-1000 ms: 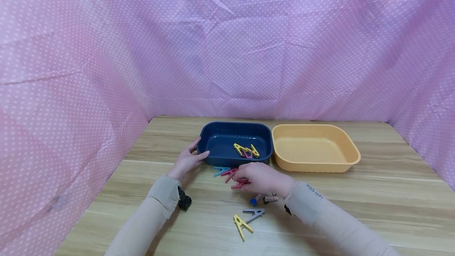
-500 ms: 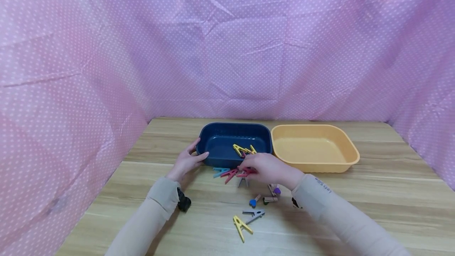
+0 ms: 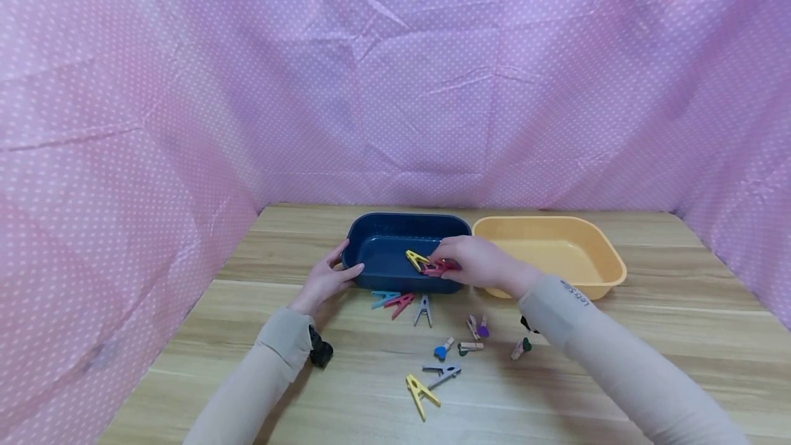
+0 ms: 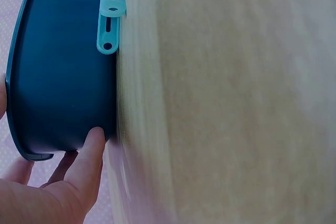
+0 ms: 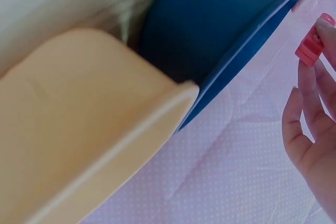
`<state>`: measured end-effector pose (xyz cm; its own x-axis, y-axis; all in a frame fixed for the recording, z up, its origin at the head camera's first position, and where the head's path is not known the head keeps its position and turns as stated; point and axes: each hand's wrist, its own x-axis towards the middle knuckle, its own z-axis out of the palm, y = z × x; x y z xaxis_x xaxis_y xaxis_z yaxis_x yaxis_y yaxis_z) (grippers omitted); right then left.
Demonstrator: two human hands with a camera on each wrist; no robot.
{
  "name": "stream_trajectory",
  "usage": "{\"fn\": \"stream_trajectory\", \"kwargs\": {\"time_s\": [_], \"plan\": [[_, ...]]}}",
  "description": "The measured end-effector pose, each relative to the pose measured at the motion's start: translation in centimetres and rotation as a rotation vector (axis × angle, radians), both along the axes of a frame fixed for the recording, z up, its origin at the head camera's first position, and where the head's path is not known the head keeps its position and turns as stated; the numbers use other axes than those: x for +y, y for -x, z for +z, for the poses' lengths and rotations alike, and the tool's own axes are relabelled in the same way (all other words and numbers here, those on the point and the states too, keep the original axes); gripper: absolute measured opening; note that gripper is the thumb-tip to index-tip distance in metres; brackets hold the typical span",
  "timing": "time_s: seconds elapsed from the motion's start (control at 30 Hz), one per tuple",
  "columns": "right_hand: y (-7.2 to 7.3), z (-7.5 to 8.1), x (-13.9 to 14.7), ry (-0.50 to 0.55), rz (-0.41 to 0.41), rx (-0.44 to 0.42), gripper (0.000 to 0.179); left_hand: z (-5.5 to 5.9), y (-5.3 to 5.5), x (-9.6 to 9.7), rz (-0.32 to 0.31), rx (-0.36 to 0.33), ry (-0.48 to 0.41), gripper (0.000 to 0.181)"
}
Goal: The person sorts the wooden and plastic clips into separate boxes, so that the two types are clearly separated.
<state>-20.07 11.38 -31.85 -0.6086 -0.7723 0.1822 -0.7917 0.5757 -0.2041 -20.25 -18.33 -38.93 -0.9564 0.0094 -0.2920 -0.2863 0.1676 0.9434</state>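
Note:
My right hand [image 3: 478,263] pinches a red clothespin [image 3: 441,267] between thumb and fingers, over the right part of the navy blue bin [image 3: 377,283]. In the right wrist view the red clothespin [image 5: 310,48] shows end-on at the fingertips. A yellow clothespin [image 3: 415,259] lies in the bin just left of it; whatever lies behind the hand is hidden. My left hand [image 3: 324,281] rests at the bin's left end, its extended thumb on the front wall and fingers along the side. Against the front wall are a light blue clothespin [image 3: 386,298] and another red clothespin [image 3: 400,303].
An orange-yellow bin [image 3: 550,290] stands right beside the blue one. Nearer on the wooden table lie grey clothespins [image 3: 423,310], a yellow clothespin [image 3: 422,394], and several small wooden pegs with hearts [image 3: 471,347]. Pink dotted cloth [image 3: 383,122] hangs around the table.
My right hand has picked the red clothespin up off the table and carried it up and forward over the blue bin. A grey clothespin and small pegs beneath came into view. The left hand stayed.

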Motion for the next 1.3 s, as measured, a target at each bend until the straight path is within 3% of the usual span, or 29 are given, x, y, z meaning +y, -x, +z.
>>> {"fn": "stream_trajectory", "kwargs": {"time_s": [0.27, 0.73, 1.3], "plan": [[1.2, 0.5, 0.7, 0.021, -0.030, 0.021, 0.025, 0.1, -0.1, 0.1, 0.000, -0.006, -0.010, 0.075], [3.0, 0.9, 1.1, 0.095, -0.133, -0.099, 0.027, -0.2, 0.0, -0.1, -0.009, 0.004, 0.000, 0.078], [4.4, 0.7, -0.2, 0.066, -0.280, -0.129, 0.028, 0.1, 0.1, 0.0, -0.003, -0.004, -0.027, 0.075]]}}
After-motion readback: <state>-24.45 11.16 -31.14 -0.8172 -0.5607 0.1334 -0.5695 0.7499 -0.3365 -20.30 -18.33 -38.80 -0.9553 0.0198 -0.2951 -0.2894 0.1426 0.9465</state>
